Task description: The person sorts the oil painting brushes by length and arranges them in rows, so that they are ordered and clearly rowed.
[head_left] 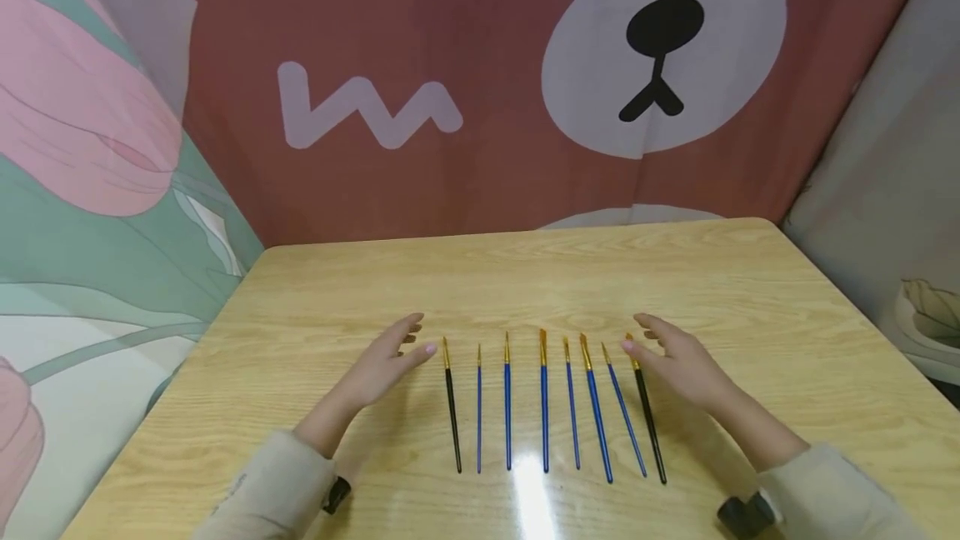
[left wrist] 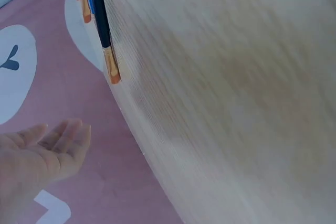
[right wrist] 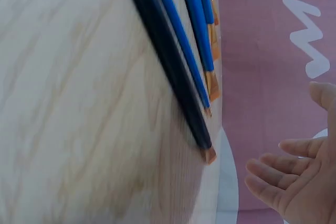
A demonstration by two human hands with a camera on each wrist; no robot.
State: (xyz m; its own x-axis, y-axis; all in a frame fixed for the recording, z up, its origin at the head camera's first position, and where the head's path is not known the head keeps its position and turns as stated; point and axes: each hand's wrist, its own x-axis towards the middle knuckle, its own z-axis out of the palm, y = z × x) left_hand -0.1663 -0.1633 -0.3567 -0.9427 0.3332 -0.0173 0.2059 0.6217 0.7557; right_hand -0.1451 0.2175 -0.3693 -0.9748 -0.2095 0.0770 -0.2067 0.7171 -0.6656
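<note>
Several paintbrushes lie side by side on the wooden table, bristles toward the far edge. A black-handled brush is at the left end of the row, and another black-handled brush at the right end. Between them are blue-handled brushes, among them a wide one. My left hand hovers just left of the row, fingers relaxed and holding nothing. On the other side my right hand is held likewise; its thumb overlaps the top of the right black brush in the head view, while the right wrist view shows that palm bare.
A reddish cloth with a cartoon bear print hangs behind the table. At the left is a floral curtain; a grey covering is at the right. Dark wrist cameras sit under both sleeves. Light glares on the near tabletop.
</note>
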